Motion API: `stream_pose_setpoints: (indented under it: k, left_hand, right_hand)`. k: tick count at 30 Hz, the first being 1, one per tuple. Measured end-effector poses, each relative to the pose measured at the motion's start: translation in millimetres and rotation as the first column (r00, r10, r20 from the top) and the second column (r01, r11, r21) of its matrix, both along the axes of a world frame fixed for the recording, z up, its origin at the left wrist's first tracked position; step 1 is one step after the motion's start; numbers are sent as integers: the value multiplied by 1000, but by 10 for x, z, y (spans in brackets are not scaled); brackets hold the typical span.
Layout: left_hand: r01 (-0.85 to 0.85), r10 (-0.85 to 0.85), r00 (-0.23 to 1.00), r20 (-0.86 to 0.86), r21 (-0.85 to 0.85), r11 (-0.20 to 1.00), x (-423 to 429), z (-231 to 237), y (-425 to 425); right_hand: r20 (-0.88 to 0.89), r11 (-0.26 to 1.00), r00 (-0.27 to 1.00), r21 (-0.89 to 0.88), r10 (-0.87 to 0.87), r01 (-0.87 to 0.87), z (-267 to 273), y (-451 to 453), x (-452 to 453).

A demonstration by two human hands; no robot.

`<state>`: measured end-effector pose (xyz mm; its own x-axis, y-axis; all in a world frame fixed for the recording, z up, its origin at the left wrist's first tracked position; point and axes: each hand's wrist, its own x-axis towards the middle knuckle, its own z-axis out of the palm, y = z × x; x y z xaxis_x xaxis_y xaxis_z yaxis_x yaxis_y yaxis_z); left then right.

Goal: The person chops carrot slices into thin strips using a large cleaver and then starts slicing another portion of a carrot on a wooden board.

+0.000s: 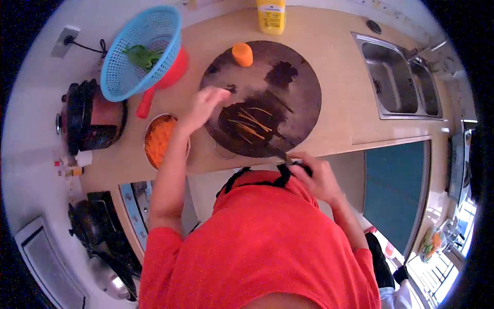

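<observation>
A round dark cutting board (305, 104) lies on the counter before me, with damp patches on its surface. Thin carrot strips (252, 129) are scattered over its near half. Towards the far edge stands a cut piece of carrot (243, 55). My right hand (318, 175) grips a kitchen knife (279, 152) by its dark handle at the near edge, its blade reaching onto the board. Over the board's left edge is my left hand (208, 102), slightly blurred, its fingers bunched; whether they pinch anything is unclear. Below it, partly behind my forearm, sits a bowl of shredded carrot (159, 141).
A blue plastic colander (112, 73) with leafy greens (142, 56) tilts over a red handled vessel (173, 71) at the back left. An electric cooker (96, 119) stands further left. A yellow bottle (271, 17) is behind the board; a steel double sink (389, 77) is at right.
</observation>
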<state>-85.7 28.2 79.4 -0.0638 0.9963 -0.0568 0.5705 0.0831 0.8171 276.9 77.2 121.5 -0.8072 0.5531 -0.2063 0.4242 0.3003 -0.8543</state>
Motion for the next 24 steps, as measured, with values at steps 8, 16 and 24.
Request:
stream_pose_setpoints:
  k: [8,16,24]
  left_hand:
    - [-473,574,487,659,-353,807,549,-270,-1023]
    - [-562,619,226,752,-418,713,1183,-376,-906]
    - [-570,583,245,774,-371,733,1239,-387,-697]
  right_hand:
    - [81,540,906,-779,-417,318,-410,557,344]
    - [65,515,952,-829,-299,218,-761,812,426]
    - [142,299,963,-931,-230,209,-889,856,359]
